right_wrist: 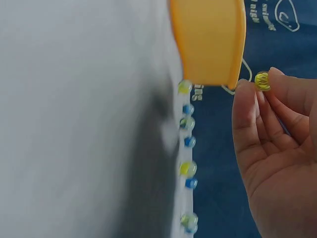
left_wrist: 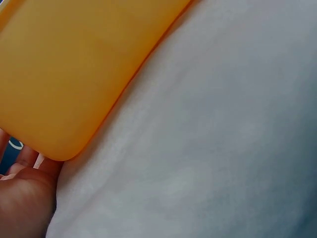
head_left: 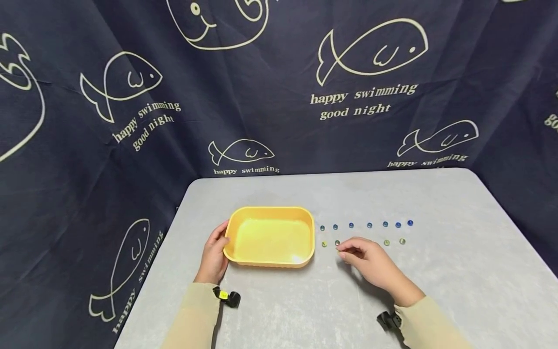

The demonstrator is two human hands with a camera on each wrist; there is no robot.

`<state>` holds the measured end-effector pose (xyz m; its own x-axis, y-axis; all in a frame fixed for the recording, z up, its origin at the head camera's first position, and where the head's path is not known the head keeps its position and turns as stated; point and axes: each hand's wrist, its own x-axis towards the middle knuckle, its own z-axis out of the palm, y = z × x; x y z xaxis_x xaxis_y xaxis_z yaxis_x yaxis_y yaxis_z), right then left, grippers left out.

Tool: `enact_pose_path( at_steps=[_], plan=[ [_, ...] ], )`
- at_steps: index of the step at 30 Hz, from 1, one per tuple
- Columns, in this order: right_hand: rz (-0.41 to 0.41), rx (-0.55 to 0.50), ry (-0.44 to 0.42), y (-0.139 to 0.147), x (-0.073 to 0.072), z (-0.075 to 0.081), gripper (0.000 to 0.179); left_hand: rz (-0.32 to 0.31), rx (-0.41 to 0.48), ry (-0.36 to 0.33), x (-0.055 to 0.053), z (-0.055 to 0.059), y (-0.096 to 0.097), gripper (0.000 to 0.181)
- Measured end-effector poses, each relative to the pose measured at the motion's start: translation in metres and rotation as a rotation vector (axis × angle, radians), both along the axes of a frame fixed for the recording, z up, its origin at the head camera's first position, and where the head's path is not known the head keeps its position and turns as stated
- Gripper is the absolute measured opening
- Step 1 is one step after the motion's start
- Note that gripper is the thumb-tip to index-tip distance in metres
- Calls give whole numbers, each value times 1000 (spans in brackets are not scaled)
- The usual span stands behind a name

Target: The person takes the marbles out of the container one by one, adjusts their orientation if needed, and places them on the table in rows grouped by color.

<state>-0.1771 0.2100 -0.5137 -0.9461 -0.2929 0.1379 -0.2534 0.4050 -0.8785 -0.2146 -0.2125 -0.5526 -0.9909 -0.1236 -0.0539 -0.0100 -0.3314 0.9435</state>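
Note:
My left hand grips the left side of a yellow plastic tub, its thumb over the rim. Inside, the tub shows only its bare floor. Thumb and fingertips of my right hand pinch a yellow-green glass marble, held up off the table. In the head view the right hand hovers right of the tub, over the nearer row of marbles. That row has yellowish and clear marbles, such as one at its left end; the hand partly covers it. Behind it runs a row of blue marbles.
The grey-white table carries the tub and both marble rows, which extend rightward from the tub. A dark blue curtain with fish drawings hangs behind and beside the table. Black cameras sit on both wrists.

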Motion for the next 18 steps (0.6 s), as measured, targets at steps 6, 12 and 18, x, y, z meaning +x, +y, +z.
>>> enact_pose_path(
  at_steps=[6,12,18],
  plan=[
    [-32,73,108,25,5,-3,11,-1,8,6,0,-1,2,58],
    [-101,107,182,66,8,-4,15,-11,9,6,1,-2,3,57],
    [-228,176,177,110,1,-4,14,-5,-7,7,1,-1,2,56]
  ],
)
